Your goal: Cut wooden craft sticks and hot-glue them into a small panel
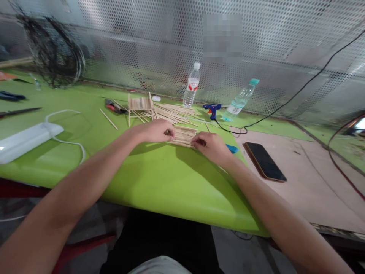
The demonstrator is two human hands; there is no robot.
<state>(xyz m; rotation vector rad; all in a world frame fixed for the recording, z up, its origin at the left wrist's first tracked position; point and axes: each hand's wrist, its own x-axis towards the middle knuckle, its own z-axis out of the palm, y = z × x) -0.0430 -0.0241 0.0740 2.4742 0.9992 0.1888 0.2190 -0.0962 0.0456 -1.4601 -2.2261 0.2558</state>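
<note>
A small panel of thin wooden sticks (184, 136) lies on the green table cover between my hands. My left hand (160, 130) is closed on the panel's left end, its fingers pinched together. At the right end my right hand (209, 145) grips the panel in the same way, fingers curled. Behind my left hand stands a small stick frame with slats (139, 104). A pile of loose sticks (173, 113) is spread beside it. A blue glue gun (212, 110) rests behind my right hand.
Two bottles, one clear (191, 88) and one greenish (239, 102), are near the mesh wall. Red-handled pliers (115, 107) lie at the back left. A phone (265, 161) is on the right, a white power strip (28, 141) on the left. A black cable (285, 105) crosses the right side.
</note>
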